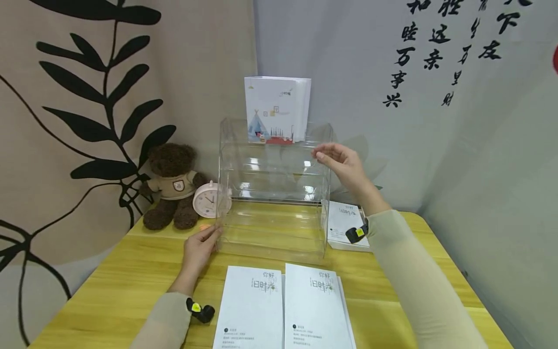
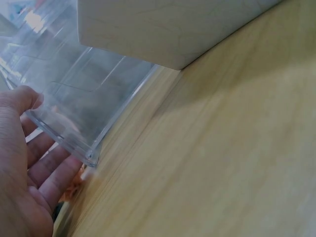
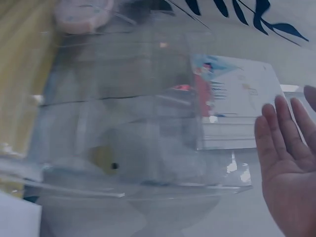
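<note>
A clear plastic tiered display rack point(image 1: 270, 248) stands on the wooden table. My left hand point(image 1: 199, 250) holds its lower left front corner; in the left wrist view the thumb lies over the rack's edge point(image 2: 64, 136) and the fingers lie beneath. White books point(image 1: 276, 104) with a tent drawing stand upright in the top tier. Beside the rack's upper right side, my right hand point(image 1: 344, 165) is raised in the air. Its palm shows in the right wrist view, with straight fingers point(image 3: 284, 126) near the white books point(image 3: 237, 98) and nothing held.
Two white book stacks point(image 1: 253, 305) point(image 1: 320, 305) lie in front of the rack. Another white stack point(image 1: 346, 225) lies right of it. A brown teddy bear point(image 1: 172, 186) and a pink alarm clock point(image 1: 206, 201) stand on the left. Walls rise behind the table.
</note>
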The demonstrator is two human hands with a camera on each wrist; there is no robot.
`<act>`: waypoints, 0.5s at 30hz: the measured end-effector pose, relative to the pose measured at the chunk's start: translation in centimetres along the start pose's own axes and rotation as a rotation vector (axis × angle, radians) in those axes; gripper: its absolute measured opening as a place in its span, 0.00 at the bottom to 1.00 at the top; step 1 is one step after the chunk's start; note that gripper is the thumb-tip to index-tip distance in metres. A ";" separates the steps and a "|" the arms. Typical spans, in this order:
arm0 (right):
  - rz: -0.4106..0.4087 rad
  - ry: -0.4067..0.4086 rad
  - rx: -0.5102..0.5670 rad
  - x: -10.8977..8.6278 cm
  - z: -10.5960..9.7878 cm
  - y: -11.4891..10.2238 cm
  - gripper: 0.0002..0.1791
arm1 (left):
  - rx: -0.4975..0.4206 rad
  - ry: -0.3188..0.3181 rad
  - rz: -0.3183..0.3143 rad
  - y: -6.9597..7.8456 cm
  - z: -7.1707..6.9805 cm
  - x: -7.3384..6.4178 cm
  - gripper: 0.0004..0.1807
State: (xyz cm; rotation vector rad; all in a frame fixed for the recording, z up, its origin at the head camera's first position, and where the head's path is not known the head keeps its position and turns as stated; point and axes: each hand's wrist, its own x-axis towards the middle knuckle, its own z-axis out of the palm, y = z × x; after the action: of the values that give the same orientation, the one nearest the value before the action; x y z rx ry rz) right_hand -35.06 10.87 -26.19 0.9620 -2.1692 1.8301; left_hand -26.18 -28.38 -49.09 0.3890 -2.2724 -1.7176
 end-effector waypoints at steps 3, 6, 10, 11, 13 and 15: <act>-0.033 0.077 0.010 2.4 0.3 -1.2 0.17 | -0.003 0.001 0.009 0.2 0.0 0.1 0.32; -0.034 0.117 -0.006 4.6 0.6 -2.3 0.19 | -0.008 0.010 0.015 0.3 0.0 0.2 0.31; -0.036 0.136 -0.038 6.9 1.0 -3.4 0.25 | -0.005 0.021 0.028 0.3 0.0 0.4 0.30; -0.039 0.140 -0.040 7.4 1.1 -3.5 0.26 | -0.005 0.023 0.028 0.2 0.0 0.3 0.29; -0.040 0.152 -0.046 8.3 1.3 -3.6 0.28 | -0.006 0.025 0.033 0.0 0.0 0.2 0.29; -0.025 0.170 -0.056 9.0 1.3 -3.6 0.30 | -0.010 0.024 0.033 -0.2 0.1 0.0 0.28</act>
State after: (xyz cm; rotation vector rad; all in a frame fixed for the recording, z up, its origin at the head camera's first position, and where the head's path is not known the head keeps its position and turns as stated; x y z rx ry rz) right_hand -39.74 6.13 -19.09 0.7877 -2.0852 1.7598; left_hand -26.21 -28.30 -49.35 0.3653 -2.2404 -1.6982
